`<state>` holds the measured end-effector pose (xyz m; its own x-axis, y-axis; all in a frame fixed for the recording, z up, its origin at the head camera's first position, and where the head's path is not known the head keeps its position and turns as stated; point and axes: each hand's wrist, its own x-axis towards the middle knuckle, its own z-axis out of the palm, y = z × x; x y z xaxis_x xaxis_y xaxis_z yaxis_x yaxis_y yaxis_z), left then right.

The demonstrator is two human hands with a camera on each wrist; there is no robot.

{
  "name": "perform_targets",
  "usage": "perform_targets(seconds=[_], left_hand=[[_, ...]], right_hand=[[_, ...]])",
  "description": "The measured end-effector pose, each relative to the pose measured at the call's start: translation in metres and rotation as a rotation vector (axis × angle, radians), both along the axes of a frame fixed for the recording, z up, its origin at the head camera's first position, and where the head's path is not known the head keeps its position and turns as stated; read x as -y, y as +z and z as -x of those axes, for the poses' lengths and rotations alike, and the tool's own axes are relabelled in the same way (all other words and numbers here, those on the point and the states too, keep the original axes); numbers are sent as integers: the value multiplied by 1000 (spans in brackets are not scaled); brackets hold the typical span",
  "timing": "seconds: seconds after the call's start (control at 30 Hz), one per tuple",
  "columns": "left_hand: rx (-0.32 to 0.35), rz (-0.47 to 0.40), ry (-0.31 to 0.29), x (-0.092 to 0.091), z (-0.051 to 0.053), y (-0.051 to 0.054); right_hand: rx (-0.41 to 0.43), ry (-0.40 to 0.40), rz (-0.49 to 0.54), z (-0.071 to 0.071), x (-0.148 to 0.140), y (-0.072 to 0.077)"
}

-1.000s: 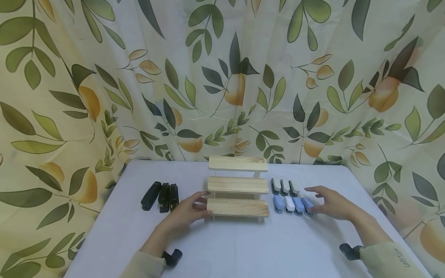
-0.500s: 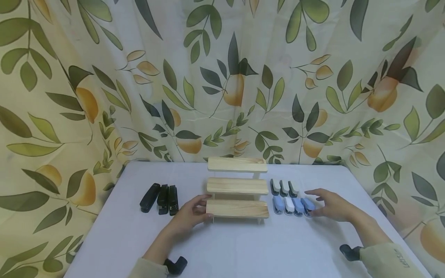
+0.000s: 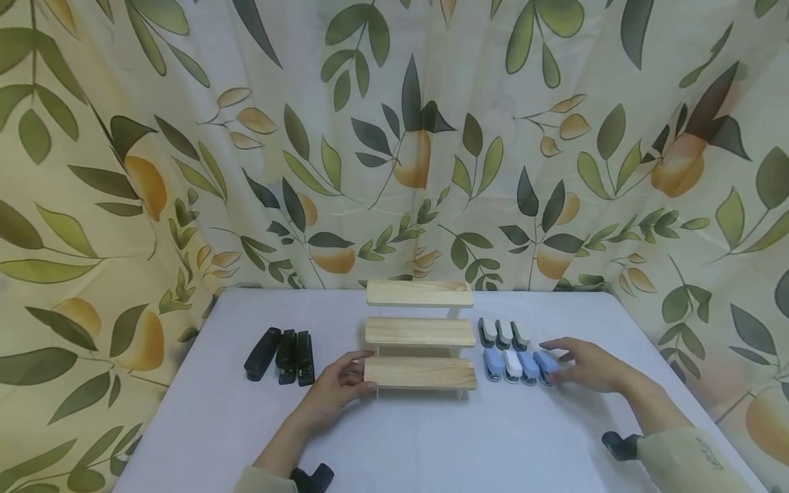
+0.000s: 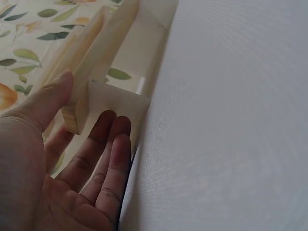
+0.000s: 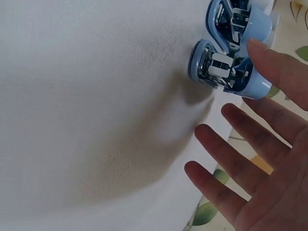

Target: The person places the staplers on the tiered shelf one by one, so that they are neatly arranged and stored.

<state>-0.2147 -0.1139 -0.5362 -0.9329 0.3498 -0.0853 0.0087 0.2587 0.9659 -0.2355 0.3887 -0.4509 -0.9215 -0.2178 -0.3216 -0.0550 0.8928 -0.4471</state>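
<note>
A three-step wooden display shelf (image 3: 421, 374) stands mid-table on pale supports. My left hand (image 3: 335, 389) grips the left end of its lowest board. In the left wrist view the thumb lies against the board (image 4: 71, 118), while several fingertips meet the pale side support (image 4: 113, 98). On the right, my right hand (image 3: 590, 366) is at the rightmost blue mini stapler (image 3: 546, 365). Its thumb overlaps that stapler in the right wrist view, and the index fingertip is at its lower edge; the other fingers (image 5: 231, 154) are spread and fairly straight. Whether the thumb presses it, I cannot tell.
Beside that stapler stand a white mini stapler (image 3: 512, 365) and two more blue ones. Behind them are three white-and-dark mini staplers (image 3: 503, 333). Three black staplers (image 3: 286, 356) lie left of the shelf. A leaf-patterned curtain (image 3: 394, 137) hangs behind the white-covered table (image 3: 431, 438).
My left hand has shifted slightly nearer and settled at the end of the lowest board. The view has drifted a little. The right hand and the staplers stay nearly in place.
</note>
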Motion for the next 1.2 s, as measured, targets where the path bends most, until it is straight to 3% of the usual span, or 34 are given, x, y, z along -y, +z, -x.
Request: perform_targets(seconds=[0.33, 1.2], left_hand=[[10, -7, -4, 3, 0, 0], [24, -6, 0, 2, -1, 1]], right_hand=[[25, 36, 41, 7, -5, 0], [177, -19, 105, 20, -12, -6]])
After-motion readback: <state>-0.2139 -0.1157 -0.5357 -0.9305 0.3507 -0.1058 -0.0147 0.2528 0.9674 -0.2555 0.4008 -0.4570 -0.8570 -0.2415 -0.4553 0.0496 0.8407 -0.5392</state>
